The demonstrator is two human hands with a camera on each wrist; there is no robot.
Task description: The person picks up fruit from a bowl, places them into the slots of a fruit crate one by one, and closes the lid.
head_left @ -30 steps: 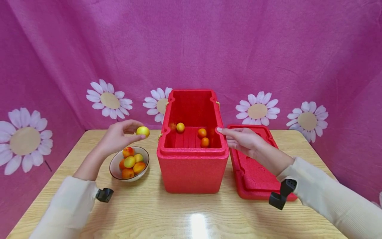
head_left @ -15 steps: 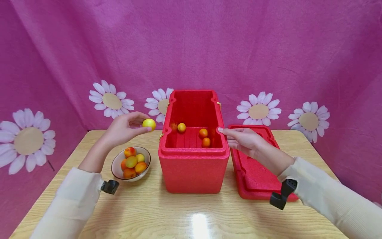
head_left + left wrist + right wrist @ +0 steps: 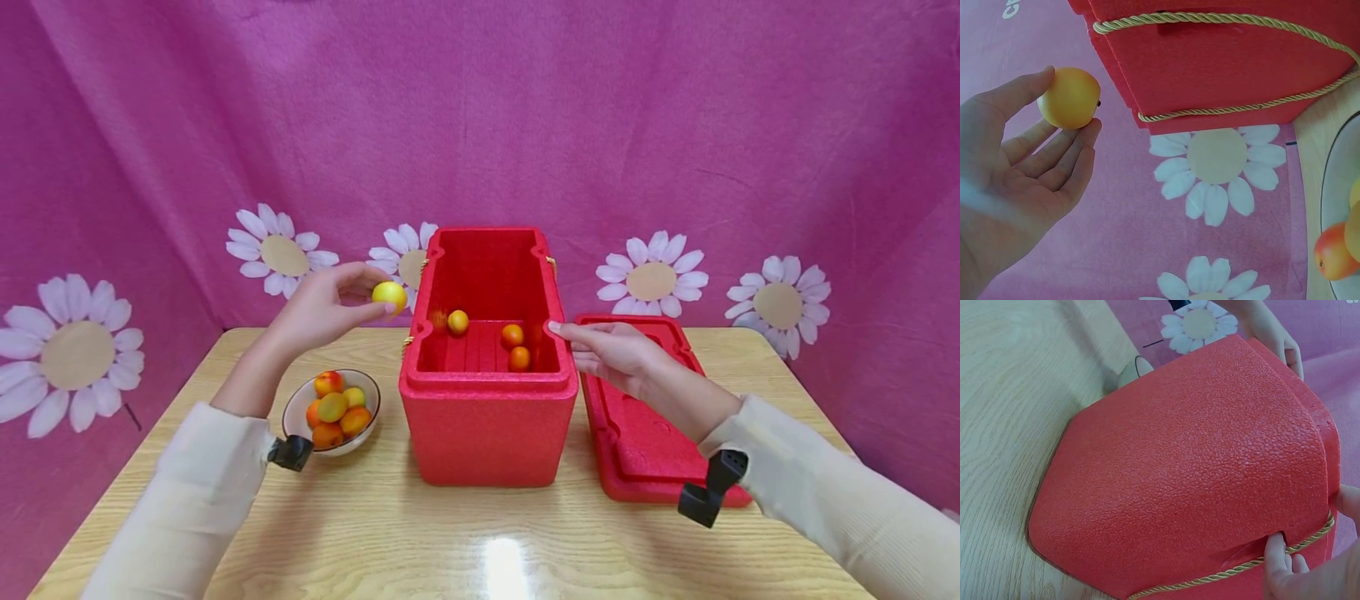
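Note:
My left hand [image 3: 318,308] pinches a small round yellow fruit [image 3: 389,296] between thumb and fingertips, raised just left of the red foam box [image 3: 487,442]. A dark stem shows on the fruit in the left wrist view. The box stands uncovered, with several orange and yellow fruits, such as this orange one [image 3: 512,336], on its floor. With its thumb on the rim, my right hand [image 3: 611,350] grips the box's right wall. In the right wrist view its fingertips press at a slot beside the gold rope [image 3: 1229,573].
A white bowl [image 3: 296,408] with a brown rim holds several yellow and orange fruits to the box's left. The red lid [image 3: 652,458] lies on the wooden table [image 3: 360,533] at right. Behind hangs a pink cloth [image 3: 480,117] with white daisies.
My left hand has risen and moved right with the yellow fruit, away from the bowl and closer to the box. The right hand has kept its hold on the rim.

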